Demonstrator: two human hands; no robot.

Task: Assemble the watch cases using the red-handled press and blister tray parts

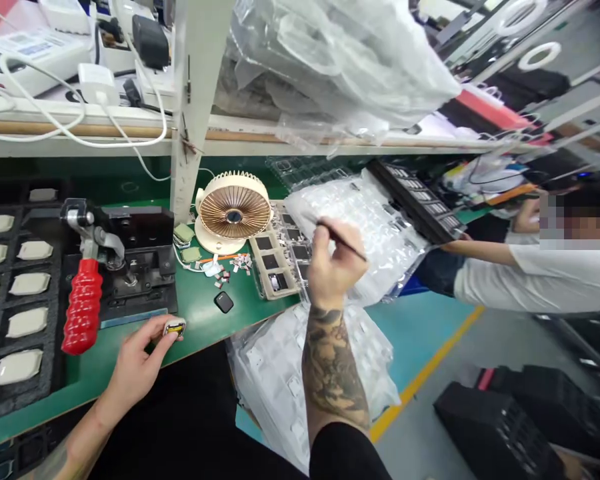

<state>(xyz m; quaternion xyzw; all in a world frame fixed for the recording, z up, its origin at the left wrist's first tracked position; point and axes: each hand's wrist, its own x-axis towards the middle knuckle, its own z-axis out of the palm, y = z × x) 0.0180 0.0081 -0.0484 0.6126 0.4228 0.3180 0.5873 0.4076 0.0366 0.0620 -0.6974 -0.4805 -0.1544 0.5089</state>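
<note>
the left hand pinches a small rectangular watch-like casing between thumb and fingertips, a yellow-edged inside showing, at the edge of a green bench mat. the grip is firm but not a clenched fist. just beyond stands a black fixture with a red-handled toggle clamp; the casing lies much nearer that clamp than the right hand does. the right hand is raised over clear plastic trays, pinching a thin dark tool whose long axis slants across the fingers; it may be a stylus or tweezers, as its tip is hard to make out. a black watch body lies on the mat between the hands, beside scattered small parts. a co-worker's arm stretches toward a black tray at right.
</note>
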